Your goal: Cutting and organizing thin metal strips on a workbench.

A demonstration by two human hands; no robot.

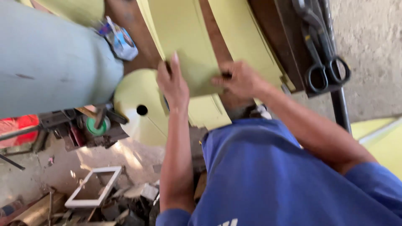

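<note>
**Two hands pinch a yellow sheet on the bench**

Nearest is the person's blue shirt [268,175], with both forearms reaching up from it to the sheet [188,54]. This pale yellow curved panel lies on the brown bench [130,21], and everything else is placed from it.

The left hand [172,86] grips the sheet's near left edge, fingers stretched flat along the top and thumb tucked at the rim. The right hand [240,79] grips the near right edge, closed, with a small dark object pinched at the fingertips; what it is cannot be told. The sheet's near end lies between the two hands.

Under the sheet, toward the shirt, a second yellow piece [207,113] shows. Left of it lies one yellow disc [140,98] with a round hole. Right of the sheet lies a third long yellow panel [247,42]. That makes three panels and one disc.

Far right of the sheet, one pair of black shears [320,50] rests on the bench edge. Far left, a grey cylinder [50,62] fills the corner, a small colourful packet [119,39] beside it.
</note>
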